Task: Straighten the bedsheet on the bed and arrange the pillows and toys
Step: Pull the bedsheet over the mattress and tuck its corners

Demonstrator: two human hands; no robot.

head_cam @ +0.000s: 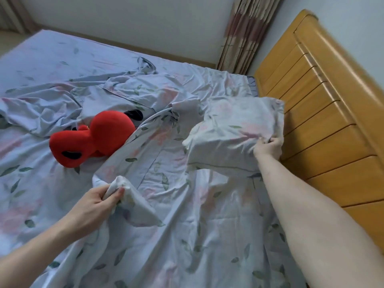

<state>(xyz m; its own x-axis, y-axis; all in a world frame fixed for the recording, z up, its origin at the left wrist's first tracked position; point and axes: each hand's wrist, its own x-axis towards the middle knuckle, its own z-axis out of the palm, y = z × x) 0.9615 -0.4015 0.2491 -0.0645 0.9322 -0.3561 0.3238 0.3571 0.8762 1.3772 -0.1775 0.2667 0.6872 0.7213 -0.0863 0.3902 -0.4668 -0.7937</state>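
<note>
**Mid bed-making, both hands full**

No real containers here, unless the pillowcase counts, and that one's stuffed with its pillow (234,134). My right hand (268,146) has its fingers bunched into the pillow's near corner, holding it up off the mattress just beside the wooden headboard (324,113). My left hand (99,201) is pinching a fold of the bedsheet (176,215), thumb on top, fingers curled under.

The sheet's pale lilac with green leaves and faded pink flowers, badly rumpled across the middle of the bed, smoother toward the far corner. The pillowcase matches the print.

Count: one pillow that I can see, one red plush toy (93,138) with black patches lying on the sheet left of it, partly tucked under a fold. One curtain (247,34) in the corner.
</note>
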